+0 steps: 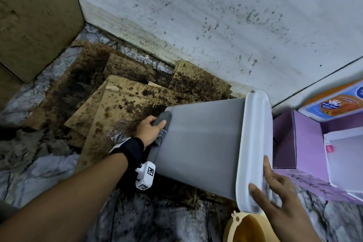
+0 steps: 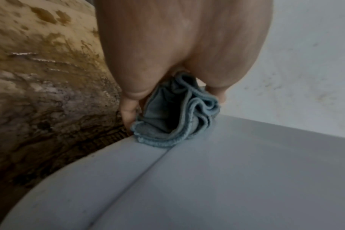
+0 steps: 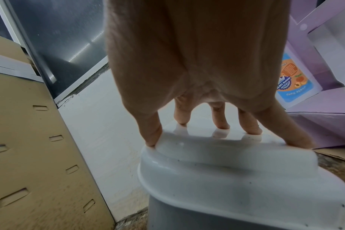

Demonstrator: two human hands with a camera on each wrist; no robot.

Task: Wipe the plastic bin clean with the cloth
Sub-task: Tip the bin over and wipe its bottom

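Because the plastic bin point(image 1: 200, 143) is tipped over on its side and looks hollow, it is probably light for its bulk, with stiff but smooth walls that would slide or swing round under a wiping stroke unless something braces it. Its best holds look to be the two ends: the thick white lid point(image 1: 255, 143), whose rolled rim gives fingers an edge to bear on, and the narrower base, where the walls curve into a corner. The right hand point(image 1: 275, 194) takes the lid end, fingers spread nearly straight with their tips pressed onto the lid's top face and the thumb hooked over its rim (more a steadying press than a full grip). The left hand point(image 1: 151, 129) is at the far, base end, fingers curled round the cloth point(image 1: 163, 119) and holding it bunched against the bin's corner. That cloth is soft and limp, blue-grey with a stitched hem, and it folds into ruffles under the palm in the left wrist view.

As for looks, the bin's body is matte grey, tapering from lid to base, with a faint moulded seam running along it. Small dark specks show on the white lid in the right wrist view. It lies between the two hands, over stained cardboard point(image 1: 110, 102) on a marbled floor point(image 1: 39, 173), with a purple box point(image 1: 294, 139) just beyond the right hand.
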